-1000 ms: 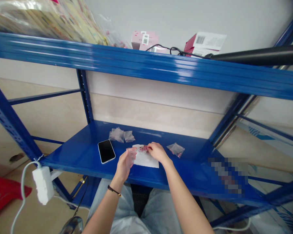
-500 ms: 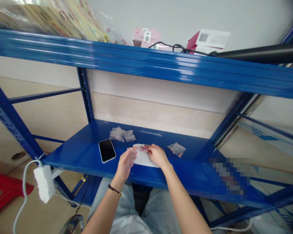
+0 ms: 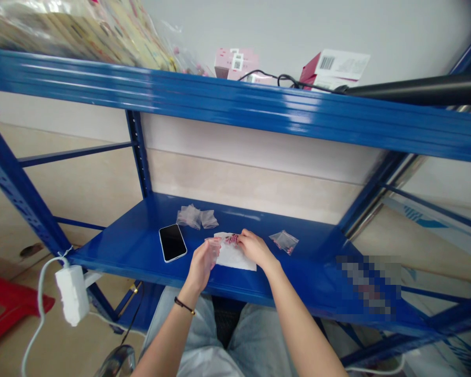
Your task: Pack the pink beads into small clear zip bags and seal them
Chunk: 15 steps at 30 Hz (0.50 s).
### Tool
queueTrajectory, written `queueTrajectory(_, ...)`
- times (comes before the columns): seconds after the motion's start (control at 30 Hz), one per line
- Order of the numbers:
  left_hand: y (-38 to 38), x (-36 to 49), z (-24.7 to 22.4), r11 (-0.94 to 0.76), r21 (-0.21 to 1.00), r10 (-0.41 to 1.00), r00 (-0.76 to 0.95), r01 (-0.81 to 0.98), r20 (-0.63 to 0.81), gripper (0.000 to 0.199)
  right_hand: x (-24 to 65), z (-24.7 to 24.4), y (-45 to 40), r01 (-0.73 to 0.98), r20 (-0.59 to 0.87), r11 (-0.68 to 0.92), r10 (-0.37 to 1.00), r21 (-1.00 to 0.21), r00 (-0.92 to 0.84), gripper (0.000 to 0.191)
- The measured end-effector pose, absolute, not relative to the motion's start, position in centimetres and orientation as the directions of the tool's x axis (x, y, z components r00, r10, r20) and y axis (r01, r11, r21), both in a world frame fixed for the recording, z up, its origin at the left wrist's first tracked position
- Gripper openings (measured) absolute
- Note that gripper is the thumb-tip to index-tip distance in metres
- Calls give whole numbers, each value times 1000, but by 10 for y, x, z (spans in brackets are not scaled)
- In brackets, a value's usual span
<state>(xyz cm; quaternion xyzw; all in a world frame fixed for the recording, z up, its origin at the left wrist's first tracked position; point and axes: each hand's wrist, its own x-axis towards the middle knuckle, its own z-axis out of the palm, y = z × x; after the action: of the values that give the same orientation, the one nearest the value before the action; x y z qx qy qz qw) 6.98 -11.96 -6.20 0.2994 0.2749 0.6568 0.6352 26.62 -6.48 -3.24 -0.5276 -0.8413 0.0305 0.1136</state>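
Blue shelf: carries everything we describe here (image 3: 306, 272); we judge the work on it to be partway, with some pink pieces bagged and others lying out.
White paper: flat, around the middle of the shelf and nearer its front edge (image 3: 233, 258).
Right hand: over the paper's right part, fingers curled down at the beads (image 3: 255, 248); we cannot tell whether a bead is pinched between them.
Left hand: at the paper's left edge, grasping a small clear bag (image 3: 202, 264).
Bag cluster: several flat clear bags near the shelf's back edge, toward its left end (image 3: 192, 215); they look unfilled to us, so we count them as not yet used.
Phone: dark-screened, lying left of the paper, in front of the cluster (image 3: 172, 243).
Bag with pink pieces: right of the paper, apart from it, nearer the back edge (image 3: 284, 241); we take this much as done.
Small clear bag: in the left hand's fingers (image 3: 212, 250); its contents we cannot make out.
Beads: pinkish-red, loose on the paper's back part, between both hands (image 3: 232, 239); these we judge left to deal with.
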Motion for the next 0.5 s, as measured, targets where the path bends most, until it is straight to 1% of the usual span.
queueTrajectory(0.03,-120,70,-62,-46,744,999,-17,-666,47,45,266,-27,-65,867,183,455,887,-202,-423,24)
queueTrajectory(0.1,-120,71,-62,-55,751,998,-21,-658,54,43,262,-14,-68,794,268,512,856,-327,-442,22)
queueTrajectory(0.17,-120,71,-61,-62,756,997,-15,-652,69,42,255,2,-73,658,364,582,813,-478,-454,18)
queueTrajectory(0.2,-120,72,-61,-69,756,997,-10,-651,83,41,250,10,-76,592,393,606,795,-531,-462,16)
queueTrajectory(0.23,-120,72,-61,-78,754,995,-4,-652,99,40,245,17,-79,548,401,623,780,-558,-480,15)
queueTrajectory(0.33,-121,71,-59,-81,751,991,25,-655,129,39,232,30,-85,497,358,664,734,-559,-577,17)
queueTrajectory(0.5,-121,70,-64,-76,756,983,77,-650,165,38,239,29,-93,512,285,666,719,-542,-634,35)
